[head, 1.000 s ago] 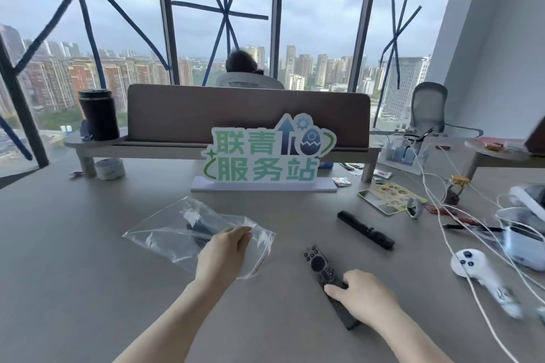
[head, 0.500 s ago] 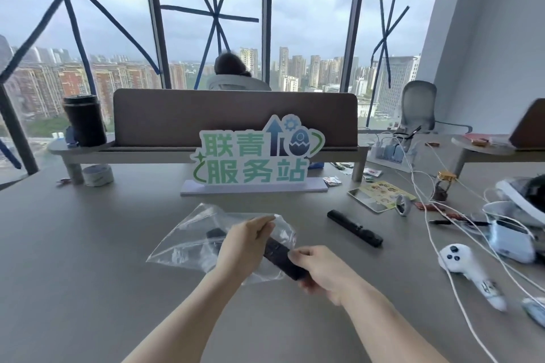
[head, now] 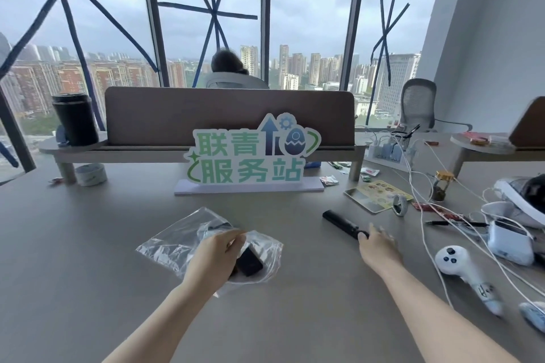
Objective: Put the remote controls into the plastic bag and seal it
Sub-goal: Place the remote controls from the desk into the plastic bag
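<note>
Since half a second ago, moved away from the bag: right hand [head: 379, 247], now stretched out to the slim black remote [head: 345, 223] lying loose on the grey surface [head: 88, 289]; blurred fingers [head: 372, 230] spread wide, just at the remote's near end, contact not clear. Meanwhile pushed further into the plastic bag [head: 174, 240]: second black remote [head: 249, 261], only its blunt rectangular end showing at the bag's mouth. Left hand [head: 216, 256] over the bag's opening, fingers [head: 236, 240] pinched on the thin clear film at the rim, bag crumpled and glossy, lying flat on the surface.

Around: just right of the reaching hand, a white rounded game controller [head: 451, 259] and tangled white cables [head: 427, 215] trailing across the surface. Behind the loose remote, a flat printed card [head: 376, 196] with a small ring-shaped object [head: 400, 206] on its edge. Further right, a small glass jar with a gold lid [head: 441, 186], a pen [head: 454, 223], a white boxy device [head: 510, 244]. Straight ahead, a flat cut-out sign [head: 250, 156] with green characters on a white base, standing clear of the bag. Behind it, a brown padded divider [head: 230, 115] on a low shelf, a black matte cylindrical tumbler [head: 76, 119] at its left end, a roll of tape [head: 90, 174] beneath. Nothing lying between right hand and loose remote.
</note>
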Action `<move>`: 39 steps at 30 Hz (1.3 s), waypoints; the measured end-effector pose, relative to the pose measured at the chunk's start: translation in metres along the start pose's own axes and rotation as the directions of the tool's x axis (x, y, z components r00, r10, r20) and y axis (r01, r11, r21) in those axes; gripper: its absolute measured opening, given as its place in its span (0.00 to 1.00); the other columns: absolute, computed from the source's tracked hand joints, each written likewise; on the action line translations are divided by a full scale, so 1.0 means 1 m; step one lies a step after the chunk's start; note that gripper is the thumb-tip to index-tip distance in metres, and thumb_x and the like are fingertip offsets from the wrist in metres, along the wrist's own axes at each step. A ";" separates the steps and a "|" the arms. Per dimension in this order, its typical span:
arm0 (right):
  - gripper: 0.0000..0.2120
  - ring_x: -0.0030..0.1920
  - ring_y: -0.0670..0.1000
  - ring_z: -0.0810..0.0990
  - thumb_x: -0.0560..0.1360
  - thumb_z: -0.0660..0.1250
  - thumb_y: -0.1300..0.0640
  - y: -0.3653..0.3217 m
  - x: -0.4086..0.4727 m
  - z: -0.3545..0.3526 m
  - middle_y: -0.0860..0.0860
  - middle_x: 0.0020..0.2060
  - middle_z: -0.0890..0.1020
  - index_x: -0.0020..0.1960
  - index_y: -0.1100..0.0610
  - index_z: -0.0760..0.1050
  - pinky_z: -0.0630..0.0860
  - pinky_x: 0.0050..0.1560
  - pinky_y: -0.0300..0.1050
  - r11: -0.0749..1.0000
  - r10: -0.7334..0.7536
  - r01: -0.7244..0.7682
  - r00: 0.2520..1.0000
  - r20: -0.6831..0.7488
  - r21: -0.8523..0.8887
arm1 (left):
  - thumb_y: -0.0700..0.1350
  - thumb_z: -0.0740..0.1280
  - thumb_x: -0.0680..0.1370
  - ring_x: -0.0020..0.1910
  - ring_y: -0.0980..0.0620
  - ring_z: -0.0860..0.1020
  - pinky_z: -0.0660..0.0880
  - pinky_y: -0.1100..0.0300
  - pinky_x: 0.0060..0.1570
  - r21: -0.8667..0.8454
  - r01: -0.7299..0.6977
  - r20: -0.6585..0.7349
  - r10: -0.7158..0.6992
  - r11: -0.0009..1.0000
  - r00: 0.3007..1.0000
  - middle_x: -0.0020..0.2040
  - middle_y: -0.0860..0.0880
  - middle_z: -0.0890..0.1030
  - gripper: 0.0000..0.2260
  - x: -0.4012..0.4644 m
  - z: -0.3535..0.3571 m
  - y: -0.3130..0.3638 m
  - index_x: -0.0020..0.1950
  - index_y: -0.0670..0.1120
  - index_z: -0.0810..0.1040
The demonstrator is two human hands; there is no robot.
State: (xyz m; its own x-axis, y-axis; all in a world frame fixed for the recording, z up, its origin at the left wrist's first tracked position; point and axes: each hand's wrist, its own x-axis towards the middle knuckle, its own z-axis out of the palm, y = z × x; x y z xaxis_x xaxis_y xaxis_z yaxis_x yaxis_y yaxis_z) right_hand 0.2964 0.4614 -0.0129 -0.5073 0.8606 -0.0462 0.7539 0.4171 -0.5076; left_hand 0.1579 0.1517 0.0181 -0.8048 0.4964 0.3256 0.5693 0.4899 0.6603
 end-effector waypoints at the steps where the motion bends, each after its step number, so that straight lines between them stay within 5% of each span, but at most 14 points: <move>1: 0.26 0.76 0.60 0.61 0.83 0.52 0.48 0.000 0.003 0.002 0.57 0.78 0.64 0.78 0.57 0.61 0.62 0.72 0.55 1.000 0.002 -0.002 1.000 -0.003 -0.029 | 0.48 0.62 0.78 0.55 0.51 0.79 0.69 0.62 0.48 0.001 0.010 0.003 -0.011 1.000 1.000 0.55 0.52 0.83 0.12 0.000 0.000 0.000 0.58 0.53 0.81; 5: 0.20 0.66 0.60 0.72 0.80 0.61 0.49 -0.005 -0.007 0.008 0.58 0.66 0.78 0.69 0.57 0.73 0.69 0.64 0.52 0.961 -0.095 0.056 0.986 -0.136 -0.270 | 0.47 0.61 0.78 0.55 0.51 0.79 0.68 0.62 0.47 0.016 0.021 0.001 -0.021 1.000 1.000 0.56 0.52 0.83 0.12 -0.001 0.002 0.002 0.58 0.52 0.80; 7: 0.16 0.60 0.61 0.76 0.77 0.66 0.50 -0.006 -0.015 0.009 0.58 0.58 0.80 0.61 0.57 0.78 0.72 0.57 0.50 0.973 -0.123 0.097 0.986 -0.113 -0.211 | 0.48 0.61 0.78 0.54 0.51 0.79 0.68 0.61 0.46 0.025 0.031 -0.002 -0.031 0.999 1.000 0.54 0.52 0.84 0.12 0.000 0.004 0.004 0.58 0.53 0.80; 10: 0.11 0.37 0.58 0.79 0.75 0.66 0.54 -0.010 -0.029 0.003 0.57 0.38 0.81 0.47 0.62 0.78 0.72 0.37 0.47 0.981 -0.077 0.069 0.996 0.038 0.181 | 0.48 0.61 0.78 0.47 0.49 0.78 0.66 0.60 0.42 0.031 0.028 0.006 -0.028 0.999 1.000 0.47 0.51 0.84 0.11 0.002 0.003 0.008 0.53 0.52 0.82; 14: 0.12 0.16 0.47 0.60 0.78 0.62 0.57 -0.008 -0.064 -0.034 0.53 0.23 0.72 0.37 0.59 0.71 0.54 0.20 0.34 0.688 -0.071 -0.225 0.925 0.373 0.689 | 0.47 0.61 0.77 0.42 0.47 0.77 0.69 0.57 0.40 0.002 0.043 -0.004 -0.043 0.999 0.999 0.43 0.47 0.84 0.10 0.000 -0.001 0.006 0.47 0.49 0.83; 16: 0.12 0.16 0.45 0.56 0.79 0.60 0.57 -0.009 -0.089 -0.053 0.51 0.22 0.67 0.37 0.57 0.67 0.51 0.18 0.33 0.618 -0.198 -0.319 0.822 0.534 0.718 | 0.47 0.61 0.77 0.42 0.47 0.77 0.71 0.58 0.40 -0.006 0.049 -0.013 -0.049 0.999 0.999 0.43 0.48 0.84 0.11 -0.004 -0.004 0.006 0.48 0.50 0.83; 19: 0.08 0.18 0.45 0.55 0.78 0.60 0.57 -0.028 -0.119 -0.051 0.50 0.23 0.65 0.41 0.57 0.68 0.51 0.18 0.36 0.711 -0.301 -0.310 0.677 0.672 0.631 | 0.47 0.61 0.77 0.41 0.49 0.77 0.67 0.63 0.34 -0.012 0.041 -0.019 -0.041 0.999 0.999 0.39 0.54 0.80 0.10 -0.011 -0.005 0.010 0.46 0.50 0.82; 24: 0.07 0.21 0.47 0.64 0.81 0.63 0.52 -0.098 -0.153 0.020 0.50 0.30 0.80 0.49 0.55 0.76 0.57 0.20 0.35 0.715 -0.418 -0.229 0.617 0.667 0.661 | 0.49 0.60 0.78 0.39 0.50 0.74 0.65 0.61 0.37 0.005 0.032 -0.041 -0.031 0.999 0.999 0.44 0.47 0.84 0.11 -0.018 -0.013 0.011 0.47 0.49 0.82; 26: 0.08 0.21 0.48 0.68 0.81 0.63 0.54 -0.116 -0.161 0.039 0.52 0.36 0.85 0.57 0.53 0.77 0.61 0.20 0.37 0.691 -0.428 -0.188 0.671 0.605 0.698 | 0.50 0.61 0.78 0.43 0.49 0.78 0.65 0.61 0.39 0.006 0.029 -0.056 -0.029 1.000 0.998 0.46 0.49 0.85 0.11 -0.019 -0.019 0.007 0.48 0.50 0.82; 30: 0.12 0.25 0.47 0.73 0.76 0.60 0.64 -0.111 -0.155 0.046 0.49 0.29 0.80 0.43 0.54 0.80 0.70 0.30 0.40 0.807 -0.302 0.121 0.926 0.228 0.578 | 0.47 0.61 0.77 0.44 0.45 0.78 0.65 0.60 0.38 0.004 0.033 -0.065 -0.033 0.999 0.997 0.43 0.46 0.84 0.09 -0.024 -0.028 -0.003 0.43 0.49 0.81; 32: 0.08 0.34 0.49 0.77 0.74 0.62 0.59 -0.105 -0.148 0.043 0.48 0.37 0.80 0.48 0.47 0.76 0.74 0.40 0.44 0.850 -0.311 0.214 0.942 0.130 0.481 | 0.47 0.61 0.77 0.42 0.43 0.78 0.66 0.58 0.38 0.031 0.021 -0.041 -0.020 0.999 0.999 0.39 0.46 0.83 0.10 -0.026 -0.030 -0.010 0.40 0.50 0.79; 35: 0.15 0.40 0.48 0.78 0.73 0.66 0.45 -0.111 -0.143 0.048 0.46 0.43 0.80 0.58 0.36 0.68 0.70 0.37 0.43 0.891 -0.395 0.301 0.884 0.251 0.340 | 0.50 0.63 0.75 0.42 0.46 0.78 0.73 0.56 0.42 0.053 0.045 0.035 -0.047 0.998 0.998 0.39 0.50 0.83 0.07 -0.030 -0.030 -0.017 0.42 0.53 0.80; 38: 0.04 0.38 0.55 0.80 0.74 0.64 0.49 -0.121 -0.139 0.061 0.47 0.33 0.78 0.43 0.47 0.77 0.76 0.41 0.48 0.874 -0.437 0.374 0.884 0.165 0.310 | 0.50 0.66 0.70 0.50 0.49 0.78 0.75 0.56 0.48 0.177 0.080 0.115 -0.101 0.981 0.988 0.52 0.54 0.80 0.16 -0.033 -0.036 -0.021 0.57 0.60 0.78; 39: 0.08 0.37 0.57 0.81 0.75 0.64 0.52 -0.123 -0.135 0.066 0.48 0.31 0.79 0.39 0.52 0.76 0.78 0.42 0.50 0.873 -0.430 0.381 0.895 0.113 0.305 | 0.49 0.65 0.69 0.51 0.48 0.78 0.74 0.56 0.46 0.252 0.069 0.147 -0.109 0.965 0.983 0.54 0.54 0.78 0.20 -0.035 -0.038 -0.023 0.60 0.62 0.75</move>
State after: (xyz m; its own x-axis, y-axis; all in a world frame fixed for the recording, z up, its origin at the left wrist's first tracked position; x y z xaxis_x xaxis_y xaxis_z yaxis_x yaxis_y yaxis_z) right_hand 0.2448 0.2748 -0.0009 -0.8260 0.5580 0.0798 0.3372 0.6026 -0.7233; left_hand 0.1660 0.0956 0.0173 -0.8283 0.5401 0.1488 0.5364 0.6880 0.4888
